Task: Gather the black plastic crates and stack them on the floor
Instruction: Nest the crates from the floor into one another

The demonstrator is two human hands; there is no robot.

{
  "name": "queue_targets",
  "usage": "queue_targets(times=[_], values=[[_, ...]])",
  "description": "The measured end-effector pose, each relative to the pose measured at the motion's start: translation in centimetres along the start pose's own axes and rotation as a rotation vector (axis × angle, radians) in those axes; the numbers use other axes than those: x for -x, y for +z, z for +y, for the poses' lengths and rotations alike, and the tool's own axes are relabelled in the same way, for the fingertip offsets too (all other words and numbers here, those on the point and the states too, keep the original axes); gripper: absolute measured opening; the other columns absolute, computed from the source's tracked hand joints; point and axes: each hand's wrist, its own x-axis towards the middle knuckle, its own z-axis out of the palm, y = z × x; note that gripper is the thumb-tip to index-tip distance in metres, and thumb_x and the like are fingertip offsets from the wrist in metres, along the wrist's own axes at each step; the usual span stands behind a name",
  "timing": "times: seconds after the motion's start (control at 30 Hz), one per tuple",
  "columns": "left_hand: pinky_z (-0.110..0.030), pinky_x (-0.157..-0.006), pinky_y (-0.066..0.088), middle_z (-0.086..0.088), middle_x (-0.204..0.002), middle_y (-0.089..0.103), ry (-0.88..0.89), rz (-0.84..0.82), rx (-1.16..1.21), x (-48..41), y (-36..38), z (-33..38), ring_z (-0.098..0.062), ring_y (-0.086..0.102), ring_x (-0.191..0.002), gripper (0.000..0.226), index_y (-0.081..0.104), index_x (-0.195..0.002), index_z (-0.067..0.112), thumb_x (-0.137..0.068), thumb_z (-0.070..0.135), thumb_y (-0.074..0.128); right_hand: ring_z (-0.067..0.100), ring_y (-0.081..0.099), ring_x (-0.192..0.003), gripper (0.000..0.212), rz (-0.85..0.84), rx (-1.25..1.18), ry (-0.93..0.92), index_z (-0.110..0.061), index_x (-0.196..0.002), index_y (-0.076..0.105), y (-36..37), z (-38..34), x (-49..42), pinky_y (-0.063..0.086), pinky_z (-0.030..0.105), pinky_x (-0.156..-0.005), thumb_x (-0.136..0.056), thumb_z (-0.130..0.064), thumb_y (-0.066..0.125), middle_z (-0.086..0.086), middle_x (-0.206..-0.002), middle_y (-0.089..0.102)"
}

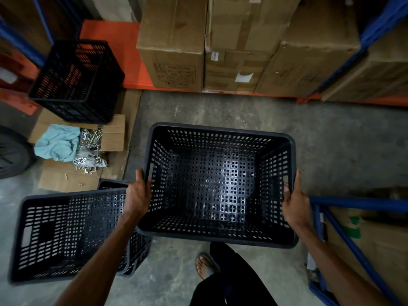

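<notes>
I hold an empty black perforated crate (218,184) above the concrete floor, open side up. My left hand (139,195) grips its left rim and my right hand (294,200) grips its right rim. At the lower left a second black crate (66,235) lies at a tilt on the floor, with another black crate (136,250) partly hidden under and behind it. A further black crate (77,80) stands at the upper left, resting on flattened cardboard by the shelf.
Cardboard boxes (220,51) fill an orange and blue shelf (110,51) ahead. An open box with a teal cloth (57,143) and metal parts (90,151) lies at left. A blue frame (353,239) with a box stands at right. My foot (205,266) is below the crate.
</notes>
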Motion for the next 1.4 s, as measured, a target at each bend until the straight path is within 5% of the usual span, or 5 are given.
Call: queue_targets(times=[0.27, 0.67, 0.8, 0.93, 1.4], values=[[-0.047, -0.046, 0.054, -0.021, -0.077, 0.069, -0.048, -0.035, 0.025, 1.3, 0.1, 1.0, -0.038, 0.067, -0.057, 0.023, 0.036, -0.114, 0.012, -0.100, 0.030, 0.041, 0.041, 0.067, -0.069, 0.069, 0.014, -0.032, -0.004, -0.029, -0.156, 0.007, -0.7, 0.1, 0.1, 0.044, 0.031, -0.058, -0.100, -0.019, 0.046, 0.029, -0.089, 0.069], [-0.011, -0.027, 0.028, 0.003, -0.062, 0.059, -0.046, -0.055, -0.005, 0.6, -0.2, 0.0, -0.003, 0.048, -0.038, 0.016, 0.030, -0.110, 0.021, -0.101, 0.030, 0.039, 0.041, 0.065, -0.065, 0.068, 0.035, 0.025, -0.020, -0.023, -0.156, 0.007, 0.3, -0.3, 0.3, 0.048, 0.037, -0.054, -0.100, -0.018, 0.043, 0.029, -0.087, 0.069], [-0.046, -0.054, 0.059, -0.019, -0.132, 0.056, -0.007, -0.022, -0.081, 0.9, -0.3, 0.6, -0.033, 0.069, -0.082, 0.052, 0.017, -0.144, 0.020, -0.100, 0.032, 0.041, 0.045, 0.067, -0.091, 0.074, -0.040, 0.038, -0.065, -0.025, -0.156, -0.003, -0.4, -0.8, 0.6, 0.052, 0.041, -0.061, -0.099, -0.026, 0.045, 0.025, -0.135, 0.054], [-0.050, -0.102, 0.045, -0.007, -0.165, -0.002, 0.151, 0.038, -0.261, 0.2, -0.9, 1.5, -0.032, 0.021, -0.148, 0.095, -0.008, -0.156, 0.020, -0.089, 0.032, 0.058, 0.043, 0.037, -0.137, 0.079, 0.007, 0.307, -0.266, -0.011, -0.156, -0.004, -1.8, -1.1, -0.4, 0.050, 0.050, -0.091, -0.097, -0.035, 0.042, 0.016, -0.164, -0.004], [-0.040, -0.125, 0.001, -0.009, -0.165, -0.008, 0.290, -0.035, -0.348, -1.8, 0.6, 0.4, -0.026, -0.004, -0.153, 0.074, 0.002, -0.157, 0.012, -0.094, 0.026, 0.038, 0.031, 0.006, -0.153, 0.062, -0.131, 0.352, -0.319, -0.002, -0.155, 0.011, -0.7, -0.7, -1.9, 0.034, 0.048, -0.114, -0.101, -0.021, 0.036, 0.013, -0.165, -0.009]])
